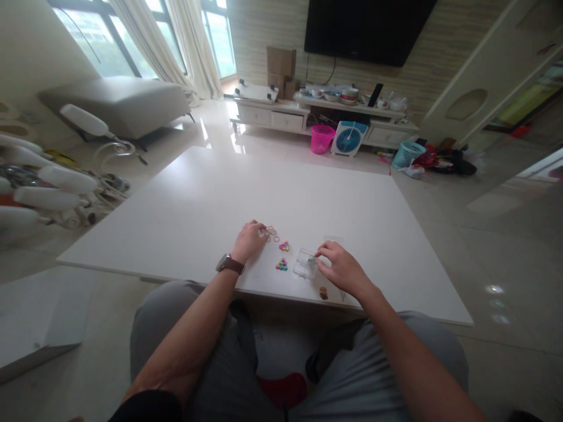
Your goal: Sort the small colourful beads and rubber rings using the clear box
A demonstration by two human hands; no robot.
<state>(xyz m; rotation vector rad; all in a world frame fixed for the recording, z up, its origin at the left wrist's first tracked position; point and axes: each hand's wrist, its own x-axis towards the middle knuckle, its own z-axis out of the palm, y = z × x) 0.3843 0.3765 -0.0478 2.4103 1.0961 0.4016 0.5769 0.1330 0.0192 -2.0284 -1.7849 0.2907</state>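
Observation:
On the white table (246, 187), my left hand (250, 239), with a watch on the wrist, has its fingers drawn together at the edge of a small pile of thin rings like rubber bands (271, 231). What its fingertips hold is too small to make out. My right hand (341, 266) reaches over a clear plastic box (301, 269) with compartments. Its fingers pinch something small and greyish-green (312, 259) at the box, too blurred to name. Between the hands lie two little clusters of colourful pieces, an upper cluster (284, 246) and a lower cluster (282, 265).
A small yellow-and-dark figure (323, 292) lies by the table's front edge, right of the box. Beyond the table stand a pink basket (322, 139), a blue fan (349, 139) and a low white cabinet (288, 121). White lamp-like pieces (48, 198) are at the left.

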